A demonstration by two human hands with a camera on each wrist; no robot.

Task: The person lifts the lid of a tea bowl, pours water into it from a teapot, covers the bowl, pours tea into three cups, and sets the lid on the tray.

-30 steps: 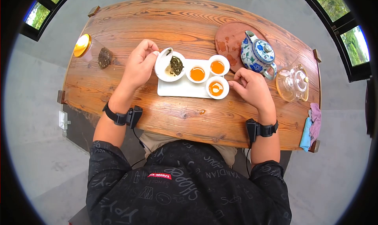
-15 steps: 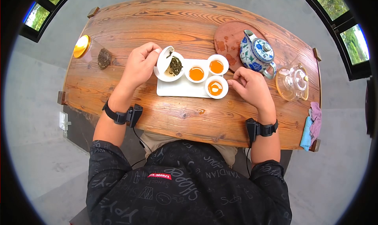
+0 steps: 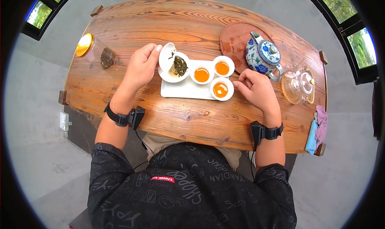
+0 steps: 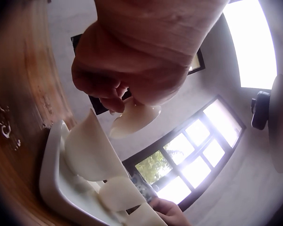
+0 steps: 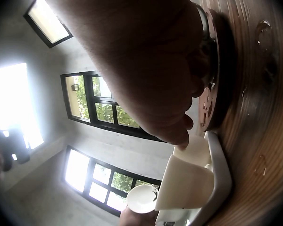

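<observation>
My left hand (image 3: 141, 68) pinches a white lid (image 3: 167, 56) by its edge, tilted up over the left side of a white lidded bowl (image 3: 172, 77) with wet tea leaves (image 3: 180, 66) inside. A few leaf bits cling to the lid's underside. In the left wrist view the lid (image 4: 134, 118) hangs from the fingers, above the bowl (image 4: 92, 146). Three white cups of orange tea, one nearest me (image 3: 221, 97), stand right of the bowl on a white tray (image 3: 184, 92). My right hand (image 3: 258, 90) lies just right of that cup, fingers loosely curled, holding nothing; contact with the cup is unclear.
Behind my right hand, a blue-and-white teapot (image 3: 261, 60) overlaps a wet round brown board (image 3: 232, 32). A glass teapot (image 3: 294, 86) and folded cloths (image 3: 321, 121) are at the right. A gold-lidded jar (image 3: 84, 45) lies at the left.
My left hand has tipped the lid so that more of its underside faces the camera, and its top edge stands higher. The right hand stays in place beside the cup.
</observation>
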